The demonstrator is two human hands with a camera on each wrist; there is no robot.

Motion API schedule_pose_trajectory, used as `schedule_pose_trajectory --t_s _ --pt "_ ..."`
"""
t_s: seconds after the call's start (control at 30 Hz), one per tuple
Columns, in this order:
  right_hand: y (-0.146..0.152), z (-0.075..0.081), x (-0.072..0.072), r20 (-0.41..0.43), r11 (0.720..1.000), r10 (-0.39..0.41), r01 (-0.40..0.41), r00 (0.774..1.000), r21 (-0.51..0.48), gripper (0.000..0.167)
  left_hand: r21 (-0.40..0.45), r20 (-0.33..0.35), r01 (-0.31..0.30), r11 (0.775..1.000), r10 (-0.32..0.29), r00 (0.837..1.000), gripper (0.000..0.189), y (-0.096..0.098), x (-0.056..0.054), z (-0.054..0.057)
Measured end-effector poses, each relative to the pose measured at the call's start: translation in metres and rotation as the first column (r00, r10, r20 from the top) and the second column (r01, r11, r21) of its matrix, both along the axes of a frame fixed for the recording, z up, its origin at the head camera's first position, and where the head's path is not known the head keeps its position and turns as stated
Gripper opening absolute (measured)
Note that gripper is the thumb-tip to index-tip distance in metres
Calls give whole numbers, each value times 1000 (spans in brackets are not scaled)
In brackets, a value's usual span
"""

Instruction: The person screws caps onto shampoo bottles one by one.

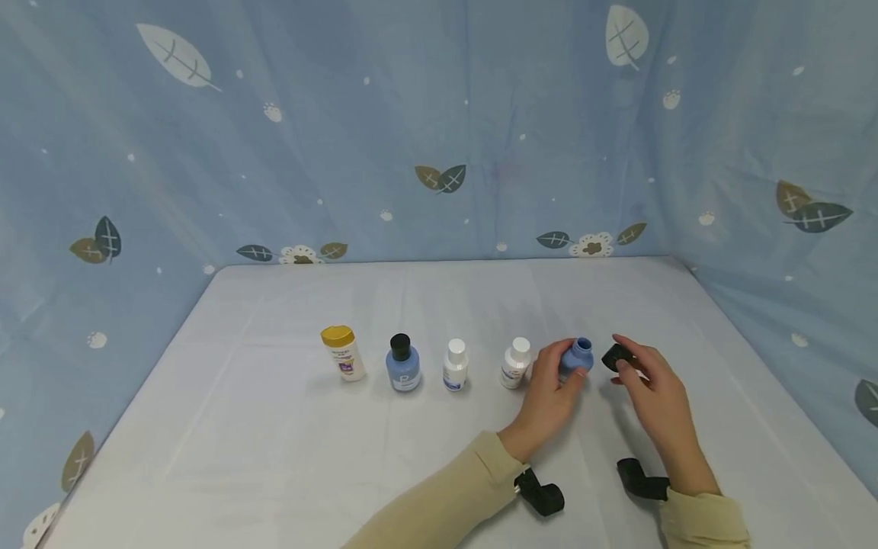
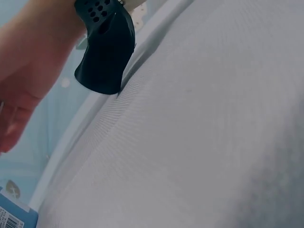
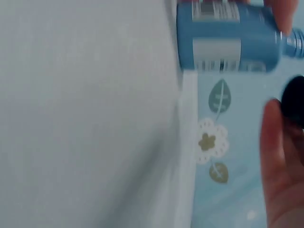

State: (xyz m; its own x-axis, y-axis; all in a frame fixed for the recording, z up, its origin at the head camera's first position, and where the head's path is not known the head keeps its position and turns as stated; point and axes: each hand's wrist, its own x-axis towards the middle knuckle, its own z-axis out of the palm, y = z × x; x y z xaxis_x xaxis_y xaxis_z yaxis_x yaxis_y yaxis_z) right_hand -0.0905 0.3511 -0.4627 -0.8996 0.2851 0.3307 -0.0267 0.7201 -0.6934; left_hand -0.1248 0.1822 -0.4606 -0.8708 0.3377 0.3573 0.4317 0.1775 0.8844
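Observation:
At the right of the row, my left hand [image 1: 551,393] grips a blue bottle [image 1: 576,358] whose threaded neck is uncovered. The bottle stands upright on the table, its printed label [image 3: 217,53] showing in the right wrist view. Just to the right, my right hand [image 1: 655,393] pinches a black cap [image 1: 616,357] between thumb and fingers, apart from the bottle's mouth. In the left wrist view, part of the left hand [image 2: 28,71] shows above the corner of a blue, barcoded surface [image 2: 16,213]; its fingertips are out of frame.
To the left stand two white bottles [image 1: 516,363] [image 1: 456,366], a blue bottle with a black cap [image 1: 403,366] and a white bottle with a yellow cap [image 1: 343,354]. A white cloth covers the table [image 1: 274,457]. Blue patterned fabric [image 1: 343,137] hangs behind. Black wrist devices [image 1: 542,494] sit near both wrists.

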Motion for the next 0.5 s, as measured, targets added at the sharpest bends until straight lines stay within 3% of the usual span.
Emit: schedule_pose_trajectory --t_s 0.1,0.2,0.43,0.5 --pt "3 -13 -9 -81 995 -66 59 995 -84 35 15 15 6 1000 -6 1000 38 1 -1 -1" --pt "2 -18 -15 -159 981 -90 60 983 -185 33 20 34 13 1000 -13 999 37 2 -1 -3" --pt "-17 -12 -22 -221 974 -68 17 973 -226 33 27 56 37 999 -38 998 37 0 -1 -2" --pt "-29 2 -16 -196 959 -88 30 977 -281 34 33 57 41 999 -43 997 37 -1 -1 -2"
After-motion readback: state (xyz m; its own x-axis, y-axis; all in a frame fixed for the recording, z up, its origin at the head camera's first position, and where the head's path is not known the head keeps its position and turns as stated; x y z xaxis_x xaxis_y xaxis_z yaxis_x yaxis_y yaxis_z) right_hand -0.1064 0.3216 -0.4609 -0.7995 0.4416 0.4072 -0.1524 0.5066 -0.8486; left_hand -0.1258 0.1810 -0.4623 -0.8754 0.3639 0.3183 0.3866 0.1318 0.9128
